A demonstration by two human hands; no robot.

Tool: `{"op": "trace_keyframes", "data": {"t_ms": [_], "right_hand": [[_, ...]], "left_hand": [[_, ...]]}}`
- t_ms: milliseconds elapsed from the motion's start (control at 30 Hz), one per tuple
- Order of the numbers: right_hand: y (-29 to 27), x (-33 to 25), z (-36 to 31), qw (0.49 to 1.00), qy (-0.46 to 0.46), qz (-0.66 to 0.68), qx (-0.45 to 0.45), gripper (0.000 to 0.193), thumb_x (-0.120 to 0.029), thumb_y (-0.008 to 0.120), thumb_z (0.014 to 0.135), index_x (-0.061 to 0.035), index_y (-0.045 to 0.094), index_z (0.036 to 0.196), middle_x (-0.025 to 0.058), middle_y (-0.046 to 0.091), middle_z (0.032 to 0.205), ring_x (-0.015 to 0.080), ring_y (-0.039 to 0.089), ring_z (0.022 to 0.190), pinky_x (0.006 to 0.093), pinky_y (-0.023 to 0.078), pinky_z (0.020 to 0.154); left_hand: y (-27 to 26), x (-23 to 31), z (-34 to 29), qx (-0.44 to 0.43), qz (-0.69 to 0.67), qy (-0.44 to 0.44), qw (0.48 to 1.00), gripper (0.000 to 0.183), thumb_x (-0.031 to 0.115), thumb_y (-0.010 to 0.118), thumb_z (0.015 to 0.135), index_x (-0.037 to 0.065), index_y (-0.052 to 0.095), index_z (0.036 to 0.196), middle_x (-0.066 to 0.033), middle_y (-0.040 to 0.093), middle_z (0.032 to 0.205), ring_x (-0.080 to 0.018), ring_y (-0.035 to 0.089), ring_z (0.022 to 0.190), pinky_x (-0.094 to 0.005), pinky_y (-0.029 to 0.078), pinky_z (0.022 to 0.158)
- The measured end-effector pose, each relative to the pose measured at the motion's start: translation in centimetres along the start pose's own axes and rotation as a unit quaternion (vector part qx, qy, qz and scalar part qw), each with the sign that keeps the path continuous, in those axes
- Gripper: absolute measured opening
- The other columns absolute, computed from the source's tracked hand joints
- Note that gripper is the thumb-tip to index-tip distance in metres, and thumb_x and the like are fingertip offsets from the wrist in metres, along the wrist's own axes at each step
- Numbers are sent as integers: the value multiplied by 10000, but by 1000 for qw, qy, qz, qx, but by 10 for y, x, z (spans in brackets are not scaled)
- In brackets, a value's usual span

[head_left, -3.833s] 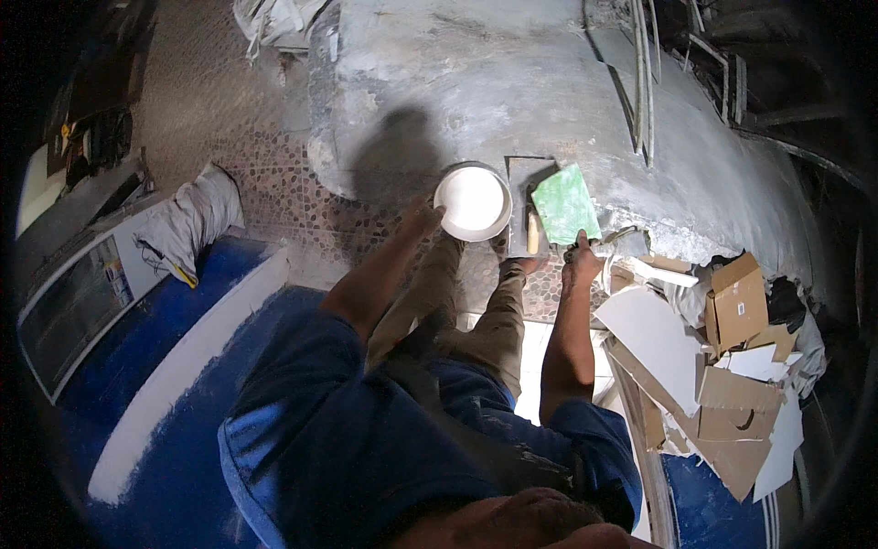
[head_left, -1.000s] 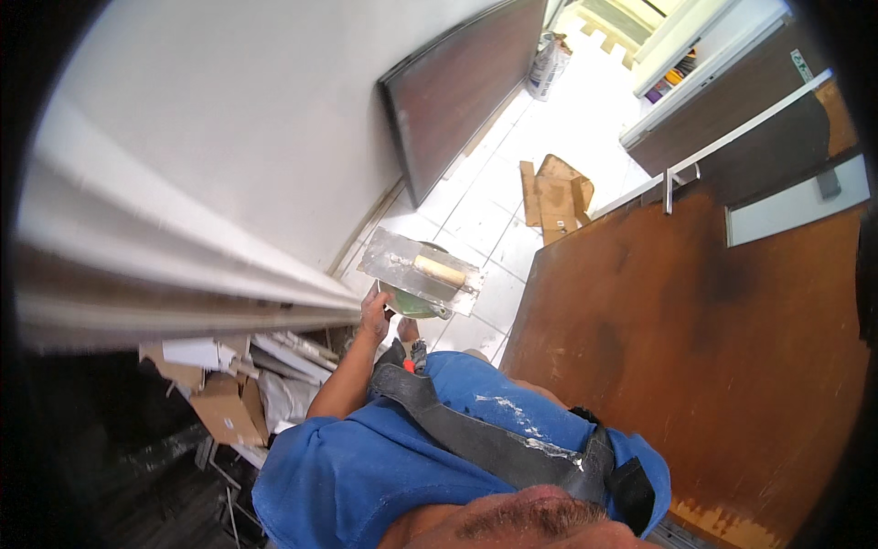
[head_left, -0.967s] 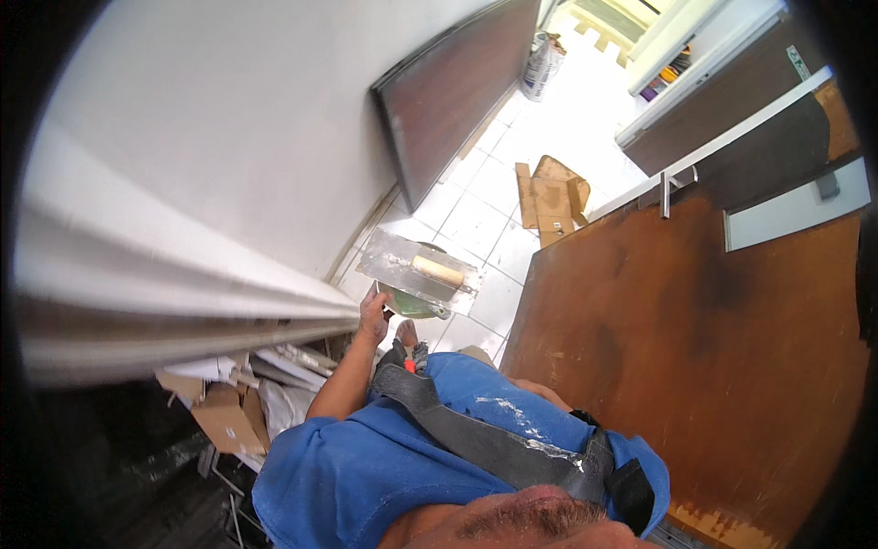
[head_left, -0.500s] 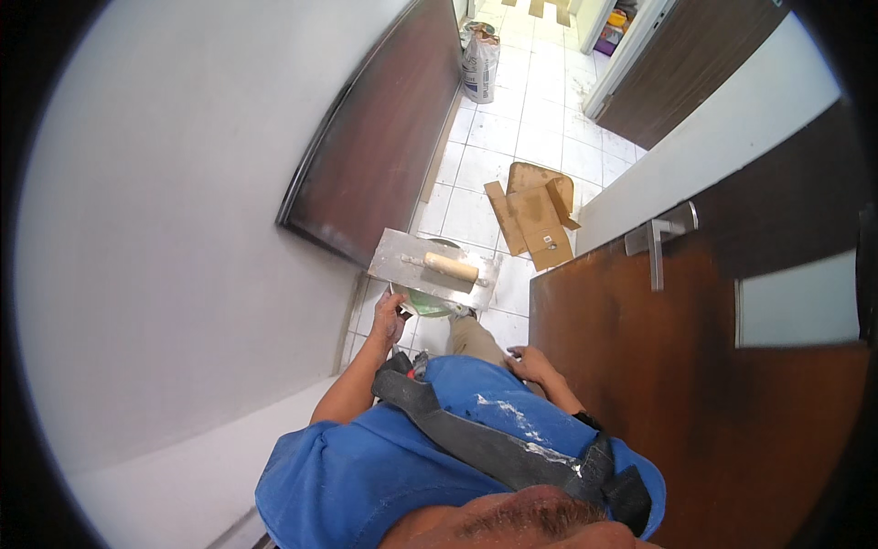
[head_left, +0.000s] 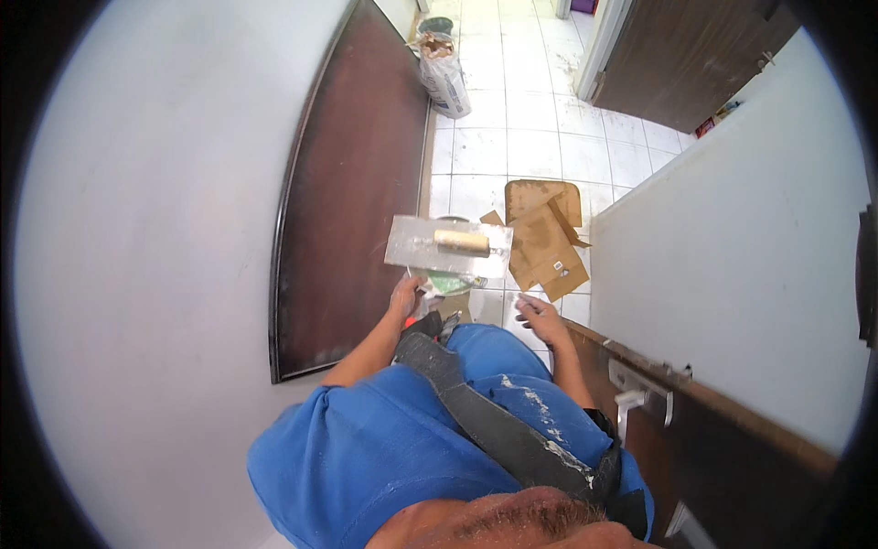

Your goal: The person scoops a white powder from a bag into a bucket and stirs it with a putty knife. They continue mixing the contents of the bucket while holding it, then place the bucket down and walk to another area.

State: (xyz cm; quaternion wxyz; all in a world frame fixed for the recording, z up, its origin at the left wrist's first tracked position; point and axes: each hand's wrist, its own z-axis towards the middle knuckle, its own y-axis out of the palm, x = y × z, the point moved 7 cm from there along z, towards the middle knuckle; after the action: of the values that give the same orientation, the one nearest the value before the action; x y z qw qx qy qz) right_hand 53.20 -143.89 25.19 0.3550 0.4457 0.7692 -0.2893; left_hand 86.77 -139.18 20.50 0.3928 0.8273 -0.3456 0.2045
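My left hand (head_left: 405,296) is closed on the near-left rim of a round bucket (head_left: 448,283) with a greenish inside. A flat rectangular plastering trowel (head_left: 402,245) lies across the bucket's top, its pale wooden handle facing up. The metal blade hides most of the bucket. My right hand (head_left: 541,319) hangs in front of my right side with its fingers apart and nothing in it. It is nearest to the brown door (head_left: 677,412) at the lower right.
Flattened cardboard (head_left: 540,242) lies on the white tiled floor (head_left: 480,137) ahead. A dark red-brown panel (head_left: 352,201) leans on the left wall. Beyond it stand an opened white sack (head_left: 445,84) and a dark green bucket (head_left: 436,26). Another brown door (head_left: 681,64) stands far right.
I have moved forward past the near door, whose handle now sits lower right. My right hand has come up and forward. The bucket and trowel travel along with my left hand.
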Motion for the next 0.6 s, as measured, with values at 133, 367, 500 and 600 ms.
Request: {"op": "trace_keyframes", "data": {"t_ms": [133, 367, 500, 600], "right_hand": [[-91, 72, 50, 953, 118, 208, 185, 507, -410, 598, 1023, -1, 657, 1318, 135, 723, 1118, 254, 712, 940, 322, 562, 787], [-187, 169, 12, 896, 372, -231, 67, 412, -347, 604, 1008, -27, 676, 1259, 140, 724, 1147, 262, 714, 1001, 366, 565, 824], [-202, 120, 51, 901, 401, -145, 76, 391, -335, 621, 985, -51, 684, 1247, 137, 728, 1149, 285, 711, 1016, 397, 560, 839], [-228, 72, 131, 905, 398, -128, 82, 377, -326, 633, 968, -69, 691, 1237, 135, 731, 1151, 302, 708, 1028, 421, 556, 850]], "left_hand": [[66, 53, 113, -35, 17, -14, 999, 393, 55, 523, 924, 13, 505, 1314, -173, 619, 1218, -317, 643, 1124, -568, 583, 920], [222, 137, 282, -48, 97, -80, 991, 474, 15, 493, 923, 56, 468, 1394, -152, 606, 1279, -309, 638, 1148, -577, 572, 950], [303, 210, 374, -65, 123, -98, 985, 461, 22, 482, 928, 47, 455, 1387, -166, 595, 1320, -320, 625, 1196, -581, 575, 957], [344, 248, 460, -60, 125, -113, 984, 431, 9, 473, 930, 13, 458, 1361, -160, 599, 1301, -315, 626, 1191, -587, 570, 983]]}}
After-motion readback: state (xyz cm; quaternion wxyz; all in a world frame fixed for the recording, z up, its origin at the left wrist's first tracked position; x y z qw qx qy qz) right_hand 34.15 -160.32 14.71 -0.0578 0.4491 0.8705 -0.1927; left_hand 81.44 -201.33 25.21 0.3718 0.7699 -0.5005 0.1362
